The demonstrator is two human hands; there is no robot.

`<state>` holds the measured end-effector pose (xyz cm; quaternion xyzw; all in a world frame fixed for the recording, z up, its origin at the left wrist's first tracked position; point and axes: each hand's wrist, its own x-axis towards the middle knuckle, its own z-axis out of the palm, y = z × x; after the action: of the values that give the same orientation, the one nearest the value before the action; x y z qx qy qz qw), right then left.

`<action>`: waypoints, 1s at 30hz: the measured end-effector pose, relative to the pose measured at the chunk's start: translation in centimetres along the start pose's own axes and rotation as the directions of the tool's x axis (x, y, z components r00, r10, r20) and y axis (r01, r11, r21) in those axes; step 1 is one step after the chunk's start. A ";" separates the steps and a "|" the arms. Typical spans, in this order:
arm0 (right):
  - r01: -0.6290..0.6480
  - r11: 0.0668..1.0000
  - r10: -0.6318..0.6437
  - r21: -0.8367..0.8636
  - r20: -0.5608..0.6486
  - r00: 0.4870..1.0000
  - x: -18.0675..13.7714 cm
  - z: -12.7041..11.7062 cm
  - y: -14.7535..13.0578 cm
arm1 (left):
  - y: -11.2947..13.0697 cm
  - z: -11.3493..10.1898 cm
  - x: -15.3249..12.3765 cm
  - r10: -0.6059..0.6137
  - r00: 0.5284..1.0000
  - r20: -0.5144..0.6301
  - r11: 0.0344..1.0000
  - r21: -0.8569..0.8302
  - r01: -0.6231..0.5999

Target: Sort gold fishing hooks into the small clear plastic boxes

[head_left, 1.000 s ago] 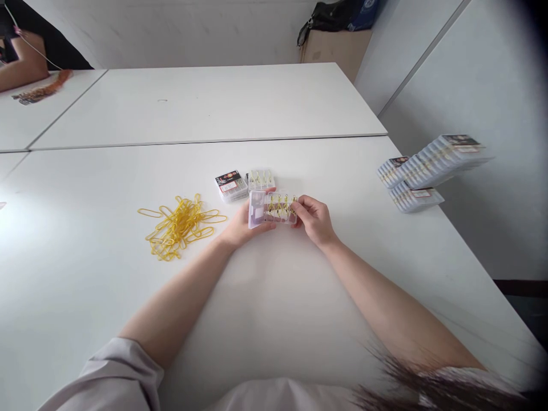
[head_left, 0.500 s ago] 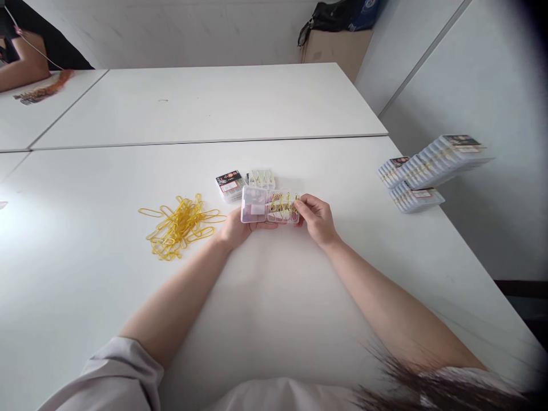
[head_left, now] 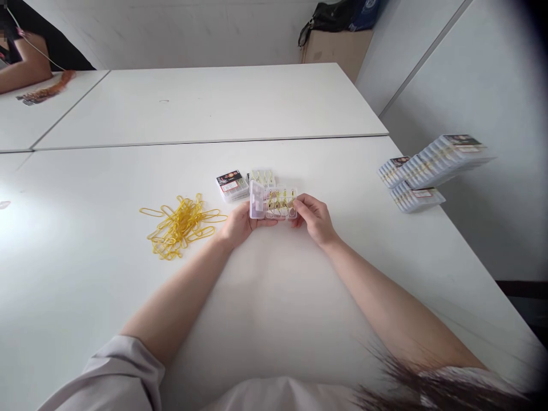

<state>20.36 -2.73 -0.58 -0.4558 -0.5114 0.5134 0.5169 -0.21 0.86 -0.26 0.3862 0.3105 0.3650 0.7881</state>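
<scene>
Both hands hold a small clear plastic box [head_left: 274, 204] with yellow hooks in its compartments, just above the white table [head_left: 274, 274]. My left hand [head_left: 241, 224] grips its left end, where the lid stands partly raised. My right hand [head_left: 314, 217] pinches its right end. Right behind it lie a closed box with a black and red label [head_left: 232, 184] and another clear box [head_left: 262, 177] showing yellow hooks.
A loose heap of yellow rubber bands [head_left: 180, 224] lies left of my hands. Stacks of the same boxes [head_left: 432, 165] sit at the table's right edge. Another person's arm [head_left: 23, 68] rests on the far left table. A cardboard box with a black bag [head_left: 338, 34] stands behind.
The box's lid at the left end has swung from laid open to partly raised. The box has shifted slightly between my hands.
</scene>
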 end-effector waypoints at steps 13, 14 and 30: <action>0.025 1.000 -0.024 -0.009 0.036 0.999 0.1 -0.1 0.1 | 0.1 0.3 -0.2 0.038 0.999 -0.024 0.998 0.056 -0.037; 0.028 1.000 -0.028 -0.010 0.034 0.999 0.1 -0.1 0.1 | 0.1 0.5 -0.3 0.048 0.998 -0.028 0.996 0.082 -0.046; -0.141 0.990 0.142 0.013 -0.036 0.989 0.8 -0.4 -0.7 | -0.2 1.0 -0.5 0.101 0.994 -0.044 0.979 0.181 -0.091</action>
<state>20.78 -1.93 0.19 -0.4976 -0.4653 0.5429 0.4911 0.39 -0.05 0.17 0.4599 0.3437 0.3836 0.7233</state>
